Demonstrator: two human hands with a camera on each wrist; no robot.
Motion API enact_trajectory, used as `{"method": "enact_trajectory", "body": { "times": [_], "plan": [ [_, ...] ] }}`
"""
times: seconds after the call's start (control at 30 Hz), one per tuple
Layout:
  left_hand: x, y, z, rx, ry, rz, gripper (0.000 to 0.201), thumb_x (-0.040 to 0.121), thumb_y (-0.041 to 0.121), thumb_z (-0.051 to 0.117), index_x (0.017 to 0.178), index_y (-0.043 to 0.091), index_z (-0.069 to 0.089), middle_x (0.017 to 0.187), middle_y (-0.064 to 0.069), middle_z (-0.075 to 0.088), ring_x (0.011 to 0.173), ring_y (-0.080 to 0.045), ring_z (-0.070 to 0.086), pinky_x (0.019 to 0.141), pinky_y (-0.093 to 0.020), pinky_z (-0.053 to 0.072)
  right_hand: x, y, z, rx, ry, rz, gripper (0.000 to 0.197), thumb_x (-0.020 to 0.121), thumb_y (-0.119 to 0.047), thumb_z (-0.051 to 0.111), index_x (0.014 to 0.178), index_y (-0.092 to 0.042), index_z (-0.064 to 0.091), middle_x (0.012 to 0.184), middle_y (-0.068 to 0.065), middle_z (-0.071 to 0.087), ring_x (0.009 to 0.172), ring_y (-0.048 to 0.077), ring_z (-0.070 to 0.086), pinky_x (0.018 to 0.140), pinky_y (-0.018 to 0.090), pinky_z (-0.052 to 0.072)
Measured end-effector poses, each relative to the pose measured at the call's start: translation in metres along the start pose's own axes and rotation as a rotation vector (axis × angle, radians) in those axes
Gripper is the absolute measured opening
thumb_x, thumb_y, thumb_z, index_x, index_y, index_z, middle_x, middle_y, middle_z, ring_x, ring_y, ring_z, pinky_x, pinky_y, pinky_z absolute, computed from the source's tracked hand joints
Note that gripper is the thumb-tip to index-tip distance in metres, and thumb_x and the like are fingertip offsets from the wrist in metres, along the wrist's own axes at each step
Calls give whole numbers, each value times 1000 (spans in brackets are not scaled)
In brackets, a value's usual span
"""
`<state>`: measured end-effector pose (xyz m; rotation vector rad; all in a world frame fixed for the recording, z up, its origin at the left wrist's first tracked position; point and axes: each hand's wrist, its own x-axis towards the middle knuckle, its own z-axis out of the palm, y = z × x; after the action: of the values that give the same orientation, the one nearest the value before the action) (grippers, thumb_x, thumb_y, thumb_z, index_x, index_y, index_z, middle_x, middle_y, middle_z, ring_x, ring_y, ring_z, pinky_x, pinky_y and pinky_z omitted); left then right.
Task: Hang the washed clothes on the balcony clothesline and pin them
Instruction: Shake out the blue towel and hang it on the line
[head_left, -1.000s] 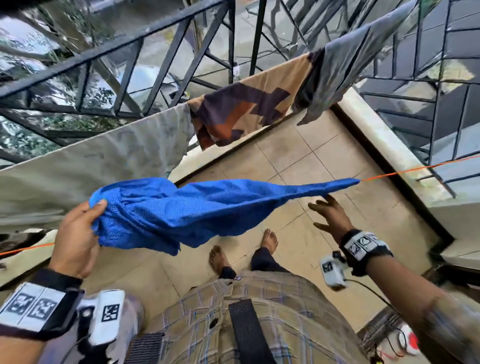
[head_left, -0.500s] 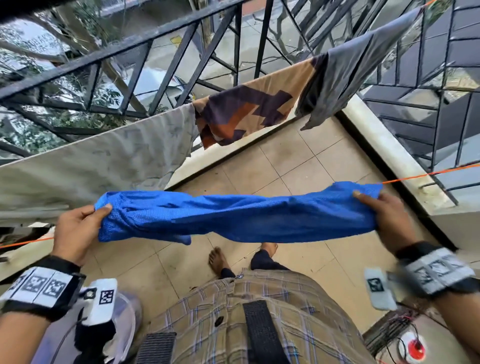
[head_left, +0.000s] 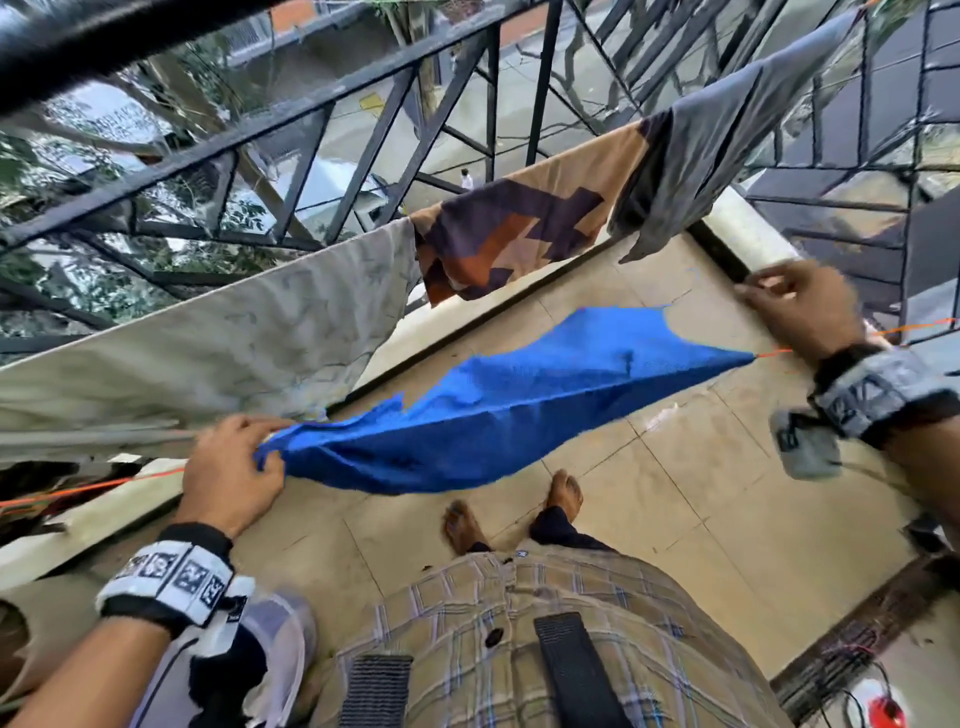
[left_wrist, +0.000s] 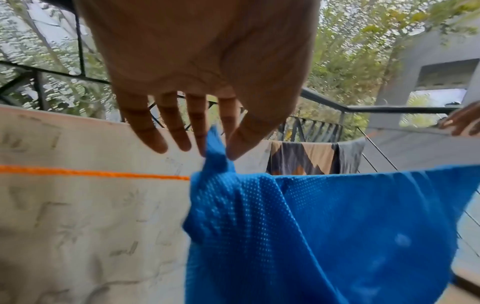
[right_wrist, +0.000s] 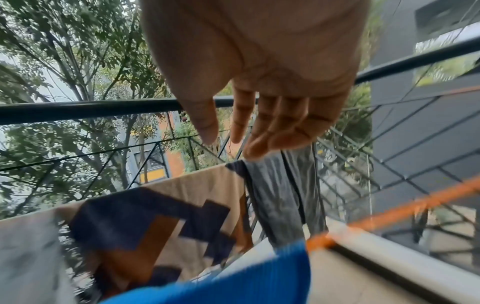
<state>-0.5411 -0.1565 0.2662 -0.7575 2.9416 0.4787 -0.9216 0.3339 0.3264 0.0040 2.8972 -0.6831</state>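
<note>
Left hand (head_left: 228, 475) pinches blue mesh cloth (head_left: 519, 410) on orange line (left_wrist: 91, 173); right hand (head_left: 802, 306) released, empty.

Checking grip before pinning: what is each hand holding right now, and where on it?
The left hand pinches the blue mesh garment at its left end corner, between thumb and finger, beside the orange line. The right hand holds nothing, fingers relaxed.

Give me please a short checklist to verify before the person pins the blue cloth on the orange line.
1. Blue cloth lies over the orange line: ok.
2. Left hand pinches the cloth's end: ok.
3. Right hand holds the other end: not ok, it is off the cloth.
4. Cloth spread flat: not ok, bunched at the left.
5. Pin ready in a hand: not ok, none visible.
</note>
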Motion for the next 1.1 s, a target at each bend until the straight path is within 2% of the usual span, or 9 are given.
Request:
{"method": "enact_trajectory", "body": {
  "times": [0.13, 0.23, 0.37, 0.47, 0.63, 0.73, 0.8, 0.97, 1.1],
  "plan": [
    [-3, -26, 12, 94, -186, 280, 52, 83, 40, 44, 117, 12, 71, 119, -13, 67, 105, -36, 64, 95, -45, 52, -72, 18, 37, 49, 58, 12, 18, 84, -32, 70, 79, -15, 65, 74, 7, 66, 78, 27, 64, 74, 36, 48],
    [-5, -35, 20, 142, -196, 394, 51, 88, 39, 41, 118, 10, 70, 116, -12, 69, 102, -34, 66, 94, -37, 49, -103, 50, 71, 30, -64, 69, 25, 81, -42, 67, 74, -18, 63, 68, -1, 68, 74, 27, 67, 72, 41, 53],
    [-1, -39, 30, 126, -132, 437, 42, 91, 32, 43, 111, 8, 71, 108, -10, 71, 93, -32, 64, 89, -34, 43, -111, 58, 101, 263, -269, 292, 25, 86, -38, 70, 105, -24, 64, 87, 0, 71, 82, 24, 68, 75, 46, 58],
    [-1, -40, 34, 109, -99, 455, 39, 90, 28, 43, 105, 8, 72, 102, -9, 72, 86, -32, 63, 83, -33, 42, -105, 45, 112, 518, -274, 418, 28, 93, -22, 65, 117, -12, 59, 95, 10, 63, 85, 22, 61, 74, 43, 55],
    [-3, -43, 31, 63, -86, 467, 38, 92, 28, 44, 106, 7, 73, 100, -8, 72, 85, -33, 64, 80, -35, 46, -99, 28, 115, 536, -159, 393, 12, 94, -13, 55, 103, -11, 62, 100, 16, 64, 89, 26, 63, 70, 38, 54],
    [-5, -51, 28, 30, -72, 445, 40, 94, 30, 44, 108, 6, 73, 102, -9, 72, 87, -34, 64, 78, -41, 53, -107, 37, 109, 519, -106, 353, 15, 87, -30, 58, 87, -16, 66, 92, 9, 67, 89, 28, 65, 81, 45, 53],
    [-5, -55, 28, 16, -52, 445, 41, 95, 31, 43, 107, 6, 73, 101, -10, 72, 87, -35, 64, 77, -43, 53, -116, 45, 101, 615, -42, 364, 21, 86, -38, 60, 80, -18, 64, 85, 3, 64, 83, 21, 61, 81, 40, 50],
    [-10, -62, 30, -10, -2, 456, 42, 93, 29, 43, 105, 3, 74, 100, -11, 72, 86, -35, 64, 82, -37, 46, -126, 48, 69, 884, 106, 368, 22, 93, -27, 58, 73, -24, 48, 71, -6, 50, 65, 5, 48, 54, 20, 47],
    [-17, -66, 29, -34, 24, 449, 44, 93, 28, 42, 105, 1, 74, 101, -14, 72, 87, -37, 64, 83, -37, 44, -105, 47, 33, 839, 227, 239, 37, 91, -8, 63, 68, -26, 39, 52, -17, 51, 56, -3, 46, 61, 17, 37]
  ]
}}
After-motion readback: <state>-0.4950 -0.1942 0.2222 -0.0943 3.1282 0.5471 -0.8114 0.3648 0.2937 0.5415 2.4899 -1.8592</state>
